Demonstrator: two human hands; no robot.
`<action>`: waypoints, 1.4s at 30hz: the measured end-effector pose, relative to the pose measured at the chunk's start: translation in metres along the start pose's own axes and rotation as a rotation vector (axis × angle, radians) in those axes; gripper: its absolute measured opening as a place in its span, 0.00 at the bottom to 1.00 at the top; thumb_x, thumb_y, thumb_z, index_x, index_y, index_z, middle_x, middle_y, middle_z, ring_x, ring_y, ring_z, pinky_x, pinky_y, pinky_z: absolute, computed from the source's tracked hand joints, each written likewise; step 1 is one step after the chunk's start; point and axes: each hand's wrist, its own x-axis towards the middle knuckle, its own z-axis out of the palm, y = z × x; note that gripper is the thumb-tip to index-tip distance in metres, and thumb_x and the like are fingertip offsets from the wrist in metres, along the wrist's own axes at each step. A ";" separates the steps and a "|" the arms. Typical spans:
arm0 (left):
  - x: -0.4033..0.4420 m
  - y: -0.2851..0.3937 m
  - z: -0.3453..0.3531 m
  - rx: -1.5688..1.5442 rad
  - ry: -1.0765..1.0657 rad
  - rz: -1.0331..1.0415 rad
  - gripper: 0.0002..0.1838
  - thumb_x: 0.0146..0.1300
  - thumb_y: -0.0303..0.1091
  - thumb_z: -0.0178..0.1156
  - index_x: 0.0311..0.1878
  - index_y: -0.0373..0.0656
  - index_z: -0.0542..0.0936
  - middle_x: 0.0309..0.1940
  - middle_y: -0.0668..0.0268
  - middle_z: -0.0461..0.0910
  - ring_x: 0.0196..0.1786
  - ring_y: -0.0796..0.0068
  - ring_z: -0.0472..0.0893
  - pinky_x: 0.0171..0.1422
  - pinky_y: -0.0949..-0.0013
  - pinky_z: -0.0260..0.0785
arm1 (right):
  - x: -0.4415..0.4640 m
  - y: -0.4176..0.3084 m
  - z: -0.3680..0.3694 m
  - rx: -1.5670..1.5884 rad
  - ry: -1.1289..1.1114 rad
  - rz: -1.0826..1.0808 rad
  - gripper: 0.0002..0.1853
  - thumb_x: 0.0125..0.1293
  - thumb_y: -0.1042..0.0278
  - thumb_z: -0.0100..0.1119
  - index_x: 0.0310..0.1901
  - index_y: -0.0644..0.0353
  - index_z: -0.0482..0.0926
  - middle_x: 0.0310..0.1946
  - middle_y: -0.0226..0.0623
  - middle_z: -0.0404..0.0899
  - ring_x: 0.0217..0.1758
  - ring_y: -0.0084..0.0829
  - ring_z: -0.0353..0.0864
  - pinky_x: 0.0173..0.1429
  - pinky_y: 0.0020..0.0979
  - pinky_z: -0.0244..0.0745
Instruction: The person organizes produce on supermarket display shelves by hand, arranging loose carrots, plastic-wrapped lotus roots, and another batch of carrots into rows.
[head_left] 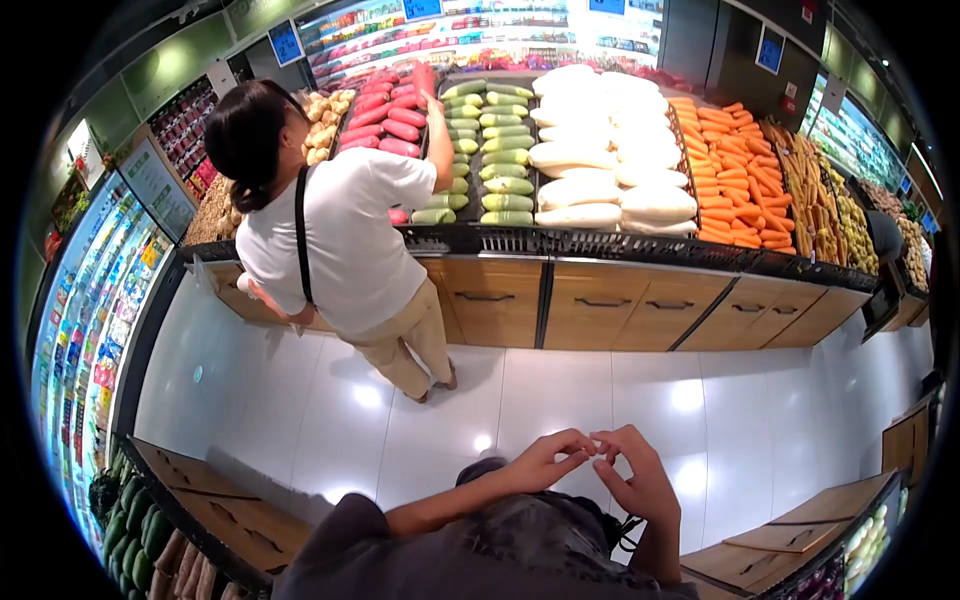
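Note:
In front of my body, at the lower middle of the head view, my two hands meet at the fingertips. My left hand [548, 462] comes in from the left with fingers bent and the thumb a little apart from them. Facing it, my right hand [640, 478] has curved fingers and a thumb held away from them. I make out nothing held in either hand. Both are over the white tiled floor [560, 400], apart from the vegetable stand [600, 300].
Ahead, a person in a white shirt [345, 230] touches red-skinned vegetables [400, 130] on the stand. Green gourds [507, 150], large white radishes [575, 190] and carrots [740, 180] lie alongside. Lit fridge shelves [90, 330] stand left; wooden drawers [220, 520] flank me.

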 end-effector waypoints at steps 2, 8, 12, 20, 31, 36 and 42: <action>0.015 -0.002 0.006 0.003 -0.093 0.013 0.11 0.79 0.30 0.56 0.59 0.36 0.78 0.54 0.62 0.83 0.60 0.72 0.81 0.70 0.65 0.71 | -0.006 0.009 -0.005 -0.102 0.077 -0.006 0.20 0.65 0.81 0.64 0.59 0.62 0.79 0.43 0.39 0.79 0.40 0.31 0.78 0.48 0.31 0.75; 0.052 -0.007 0.011 -0.016 -0.207 0.037 0.11 0.79 0.28 0.56 0.59 0.38 0.79 0.50 0.63 0.83 0.54 0.75 0.82 0.63 0.66 0.74 | -0.026 0.043 -0.005 -0.127 0.208 0.164 0.21 0.62 0.81 0.65 0.58 0.62 0.80 0.46 0.43 0.79 0.40 0.37 0.80 0.49 0.34 0.77; 0.081 -0.005 0.003 -0.021 -0.230 0.035 0.09 0.78 0.28 0.57 0.57 0.39 0.79 0.45 0.64 0.85 0.49 0.75 0.82 0.57 0.68 0.74 | -0.012 0.057 -0.013 -0.159 0.264 0.223 0.23 0.61 0.85 0.63 0.59 0.62 0.81 0.46 0.42 0.78 0.42 0.33 0.80 0.47 0.31 0.76; 0.174 -0.019 -0.038 -0.031 -0.267 0.065 0.09 0.76 0.29 0.61 0.55 0.39 0.79 0.47 0.63 0.84 0.53 0.72 0.82 0.65 0.61 0.74 | 0.077 0.090 -0.060 -0.254 0.246 0.189 0.21 0.61 0.85 0.65 0.56 0.63 0.80 0.43 0.41 0.79 0.42 0.34 0.81 0.45 0.31 0.77; 0.275 -0.024 -0.120 -0.070 -0.302 0.015 0.08 0.70 0.26 0.67 0.49 0.38 0.80 0.55 0.60 0.80 0.58 0.69 0.81 0.69 0.62 0.72 | 0.187 0.126 -0.103 -0.235 0.131 0.240 0.15 0.67 0.76 0.66 0.55 0.60 0.82 0.43 0.42 0.81 0.43 0.39 0.84 0.48 0.35 0.80; 0.326 -0.034 -0.096 -0.067 -0.490 -0.105 0.11 0.67 0.23 0.69 0.49 0.41 0.80 0.56 0.61 0.79 0.60 0.69 0.80 0.72 0.63 0.70 | 0.163 0.149 -0.128 -0.258 0.231 0.330 0.12 0.67 0.75 0.67 0.51 0.59 0.82 0.42 0.40 0.81 0.42 0.38 0.85 0.49 0.35 0.80; 0.425 -0.023 -0.030 0.058 -0.649 0.094 0.13 0.68 0.30 0.69 0.52 0.40 0.79 0.52 0.60 0.79 0.55 0.67 0.81 0.64 0.63 0.73 | 0.143 0.174 -0.213 -0.284 0.380 0.332 0.11 0.63 0.76 0.70 0.47 0.62 0.84 0.37 0.42 0.82 0.41 0.39 0.85 0.48 0.35 0.80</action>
